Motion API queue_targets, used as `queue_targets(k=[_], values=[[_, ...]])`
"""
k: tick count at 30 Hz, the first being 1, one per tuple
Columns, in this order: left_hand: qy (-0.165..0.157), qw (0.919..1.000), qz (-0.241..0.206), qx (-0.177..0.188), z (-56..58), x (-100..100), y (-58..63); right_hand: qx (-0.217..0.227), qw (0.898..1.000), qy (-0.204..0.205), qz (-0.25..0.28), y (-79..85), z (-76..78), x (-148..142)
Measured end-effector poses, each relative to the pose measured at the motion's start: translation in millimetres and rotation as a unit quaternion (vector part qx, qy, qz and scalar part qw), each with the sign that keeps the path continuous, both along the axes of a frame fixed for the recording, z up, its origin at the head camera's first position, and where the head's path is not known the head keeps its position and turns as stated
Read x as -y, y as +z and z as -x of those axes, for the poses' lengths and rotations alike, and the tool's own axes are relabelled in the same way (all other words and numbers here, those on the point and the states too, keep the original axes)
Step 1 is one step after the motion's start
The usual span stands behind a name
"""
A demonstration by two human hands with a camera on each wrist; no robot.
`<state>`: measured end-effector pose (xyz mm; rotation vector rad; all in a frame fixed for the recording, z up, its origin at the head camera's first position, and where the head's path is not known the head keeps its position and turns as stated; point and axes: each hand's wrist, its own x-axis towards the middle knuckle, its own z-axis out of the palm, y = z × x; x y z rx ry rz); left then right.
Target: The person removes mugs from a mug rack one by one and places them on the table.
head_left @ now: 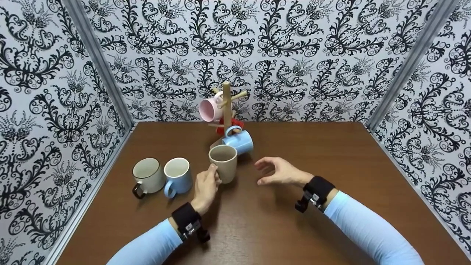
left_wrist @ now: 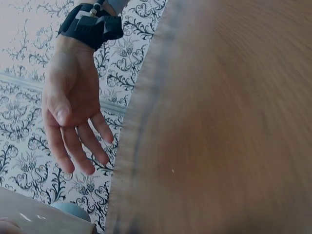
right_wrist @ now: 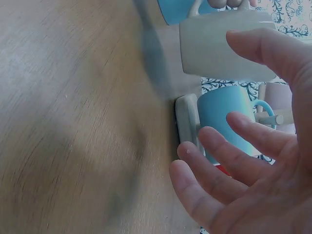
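Note:
My left hand (head_left: 206, 186) pinches a beige mug (head_left: 225, 167) by its handle. That mug is upright, mouth up, in front of the mug tree (head_left: 227, 105); in the right wrist view the beige mug (right_wrist: 224, 46) appears raised off the table. My right hand (head_left: 279, 171) hovers to its right, fingers loosely bent and apart, with nothing in them. In the left wrist view the right hand (left_wrist: 73, 102) shows its palm. A light blue mug (head_left: 241, 142) hangs tilted low on the tree, just behind the beige one. Higher up on the left hangs a pink mug (head_left: 210, 109).
On the left of the brown table (head_left: 331, 147) stand a white mug with a dark handle (head_left: 149, 176) and a blue mug with a white inside (head_left: 179, 178). Something red (head_left: 235, 123) shows behind the tree's post. Patterned walls (head_left: 276, 73) enclose the table.

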<state>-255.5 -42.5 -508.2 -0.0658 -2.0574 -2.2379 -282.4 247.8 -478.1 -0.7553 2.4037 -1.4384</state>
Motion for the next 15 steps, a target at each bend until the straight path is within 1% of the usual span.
queue_targets(k=[5,12,15], values=[[0.015,0.9998,0.009,0.005,-0.5,9,-3.8,-0.009,1.000,-0.007,-0.025,-1.0,-0.2,-2],[0.004,0.9995,-0.030,0.004,-0.8,19,-12.1,-0.032,0.996,-0.021,-0.082,-0.3,-3.8,-3],[0.014,0.9993,-0.034,0.008,-1.2,21,-15.1,-0.041,0.993,-0.030,-0.106,-0.3,-5.3,-4]])
